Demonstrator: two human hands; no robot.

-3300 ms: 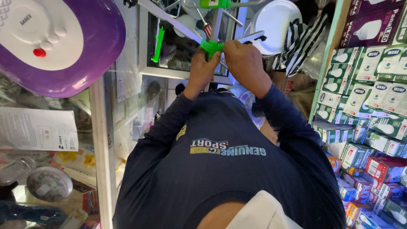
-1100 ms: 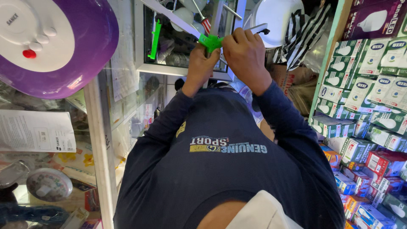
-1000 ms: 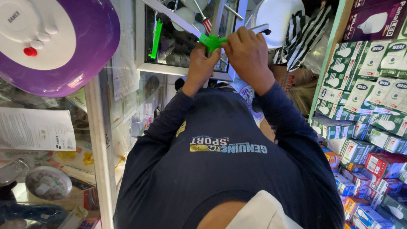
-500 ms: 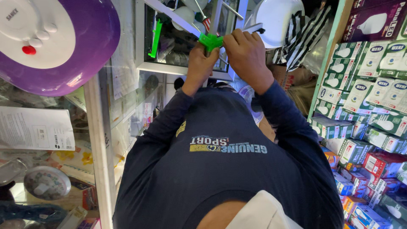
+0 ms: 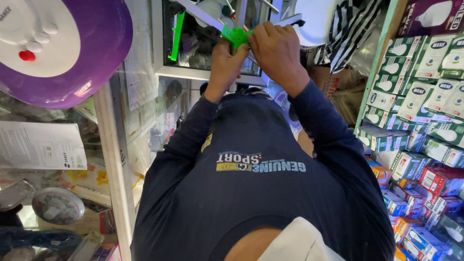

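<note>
Both hands raised, close together on small green plastic piece (image 5: 235, 36): left hand (image 5: 226, 62) pinches from below, right hand (image 5: 275, 48) curls over top; white rods (image 5: 240, 13) just beyond fingers; judgement: steady with left, work with right fingertips

Most of the green plastic piece (image 5: 235, 35) is covered by the left hand (image 5: 226, 60) and right hand (image 5: 278, 48), so its shape cannot be told. The white rods (image 5: 203, 14) above run off the top edge. The purple disc (image 5: 96, 58) is cut by the left edge.
</note>
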